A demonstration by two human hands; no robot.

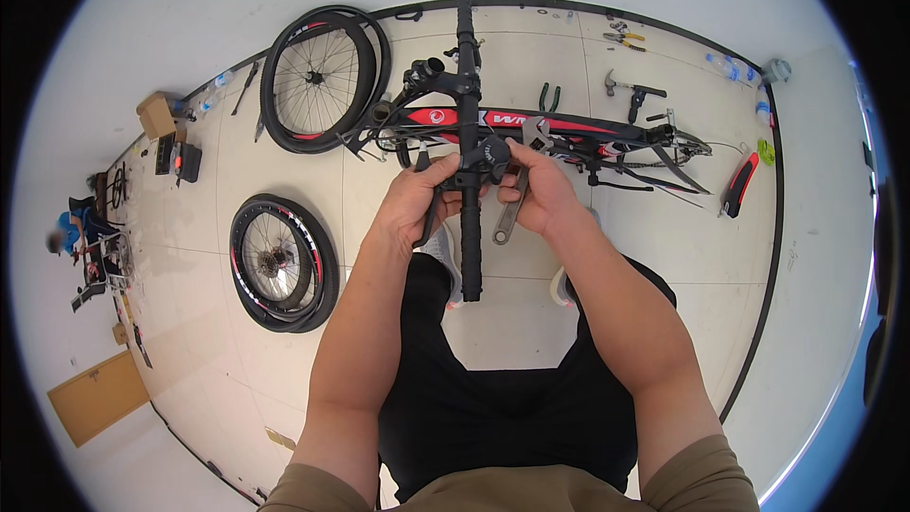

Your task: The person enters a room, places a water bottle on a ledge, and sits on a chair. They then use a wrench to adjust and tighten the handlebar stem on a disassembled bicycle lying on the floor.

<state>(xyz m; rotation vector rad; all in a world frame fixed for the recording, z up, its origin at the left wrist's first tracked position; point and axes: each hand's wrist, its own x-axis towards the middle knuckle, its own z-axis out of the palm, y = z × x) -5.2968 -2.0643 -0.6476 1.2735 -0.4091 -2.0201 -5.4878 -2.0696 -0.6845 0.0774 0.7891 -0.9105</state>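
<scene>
A black handlebar (471, 265) stretches away from me, above the floor and across a black and red bicycle frame (588, 125) lying on its side. On the bar sits a round black shifter (487, 156). My left hand (413, 197) is closed around a black brake lever (426, 213) beside the bar. In my right hand (542, 192) is a silver adjustable wrench (506, 226), its jaw end pointing away from me, close to the shifter. Fingertips of both hands reach under the shifter clamp, where their exact contact is hidden.
Two loose wheel sets, one far (269, 100) and one nearer (328, 270), lie left. Beyond the frame are green-handled pliers (550, 97), a hammer (637, 88) and yellow-handled pliers (626, 39). A black and red saddle (741, 184) lies right. Another person (71, 223) is far left.
</scene>
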